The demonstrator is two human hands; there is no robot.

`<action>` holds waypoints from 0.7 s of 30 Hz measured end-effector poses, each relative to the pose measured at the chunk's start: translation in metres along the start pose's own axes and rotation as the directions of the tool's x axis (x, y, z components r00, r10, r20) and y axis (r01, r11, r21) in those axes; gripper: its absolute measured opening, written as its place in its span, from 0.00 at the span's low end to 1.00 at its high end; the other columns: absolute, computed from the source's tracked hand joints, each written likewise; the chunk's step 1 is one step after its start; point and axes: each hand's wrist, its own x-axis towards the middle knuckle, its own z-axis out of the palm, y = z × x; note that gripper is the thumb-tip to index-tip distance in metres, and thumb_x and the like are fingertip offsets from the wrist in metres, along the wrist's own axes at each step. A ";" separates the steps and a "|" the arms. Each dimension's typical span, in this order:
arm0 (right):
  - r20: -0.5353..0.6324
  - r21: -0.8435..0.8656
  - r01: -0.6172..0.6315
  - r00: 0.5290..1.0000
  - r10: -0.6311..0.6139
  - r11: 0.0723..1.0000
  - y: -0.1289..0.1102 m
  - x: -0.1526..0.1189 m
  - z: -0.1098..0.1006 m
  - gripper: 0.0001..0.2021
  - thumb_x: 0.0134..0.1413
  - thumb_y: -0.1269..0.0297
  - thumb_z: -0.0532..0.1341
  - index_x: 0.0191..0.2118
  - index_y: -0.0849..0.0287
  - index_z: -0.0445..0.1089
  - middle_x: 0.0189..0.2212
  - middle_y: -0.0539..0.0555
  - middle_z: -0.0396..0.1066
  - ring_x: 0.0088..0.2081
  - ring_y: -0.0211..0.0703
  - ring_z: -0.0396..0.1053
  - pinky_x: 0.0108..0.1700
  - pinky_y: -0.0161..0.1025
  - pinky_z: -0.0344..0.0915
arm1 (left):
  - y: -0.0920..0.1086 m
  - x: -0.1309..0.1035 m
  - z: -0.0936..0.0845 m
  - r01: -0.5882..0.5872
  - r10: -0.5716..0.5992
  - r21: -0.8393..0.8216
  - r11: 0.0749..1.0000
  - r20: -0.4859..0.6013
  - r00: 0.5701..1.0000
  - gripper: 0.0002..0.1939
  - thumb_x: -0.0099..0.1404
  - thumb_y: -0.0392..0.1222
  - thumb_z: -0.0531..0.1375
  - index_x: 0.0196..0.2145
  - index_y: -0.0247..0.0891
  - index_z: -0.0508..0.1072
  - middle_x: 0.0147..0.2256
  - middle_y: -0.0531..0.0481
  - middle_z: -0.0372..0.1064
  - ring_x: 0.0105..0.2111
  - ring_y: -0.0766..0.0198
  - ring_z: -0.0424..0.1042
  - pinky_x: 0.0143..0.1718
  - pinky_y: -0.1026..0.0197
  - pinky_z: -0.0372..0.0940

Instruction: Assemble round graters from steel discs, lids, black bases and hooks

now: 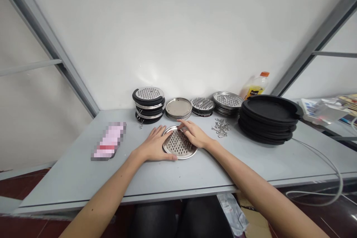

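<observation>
A round metal grater (180, 147) with a raised rim lies flat on the grey table in front of me. Its face is covered with small raised teeth. My left hand (156, 145) grips its left side, thumb along the near rim and fingers spread toward the far left. Over the far right part of the disc is my right hand (193, 134), its index finger and thumb at the far rim with the other fingers bent onto the disc. Whether a small part sits under those fingers is hidden.
Behind stand a stack of graters with black holders (149, 98), metal rimmed plates (178, 108), coarse grater discs (202, 105) and finer ones (228, 100). Small metal clips (221, 128), black round trays (269, 119) and a bottle (256, 86) are right; a blurred pink object (110, 141) is left.
</observation>
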 end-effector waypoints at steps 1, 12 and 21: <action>0.006 0.000 -0.002 1.000 0.002 1.000 0.000 0.000 0.000 0.25 0.58 0.72 0.49 0.62 0.61 0.55 0.45 0.57 0.73 0.49 0.50 0.65 0.54 0.50 0.61 | 0.000 0.000 0.000 0.000 0.000 0.001 1.000 0.002 1.000 0.58 0.48 0.76 0.57 0.68 0.43 0.44 0.69 0.40 0.30 0.68 0.43 0.29 0.65 0.42 0.35; 0.068 -0.161 0.049 0.997 -0.038 0.986 -0.005 0.003 -0.002 0.23 0.63 0.65 0.49 0.63 0.64 0.58 0.51 0.62 0.70 0.51 0.51 0.65 0.54 0.48 0.61 | -0.001 0.000 0.001 -0.003 0.003 0.020 1.000 0.006 1.000 0.58 0.49 0.76 0.57 0.68 0.43 0.43 0.69 0.40 0.30 0.68 0.43 0.30 0.65 0.42 0.35; 0.054 -0.165 0.011 0.999 -0.002 0.986 -0.011 0.003 -0.004 0.19 0.65 0.59 0.49 0.54 0.62 0.66 0.48 0.61 0.72 0.49 0.49 0.68 0.52 0.45 0.62 | 0.000 0.000 0.000 0.002 -0.002 0.005 1.000 0.013 1.000 0.58 0.49 0.76 0.56 0.68 0.44 0.42 0.69 0.39 0.29 0.68 0.43 0.29 0.65 0.42 0.34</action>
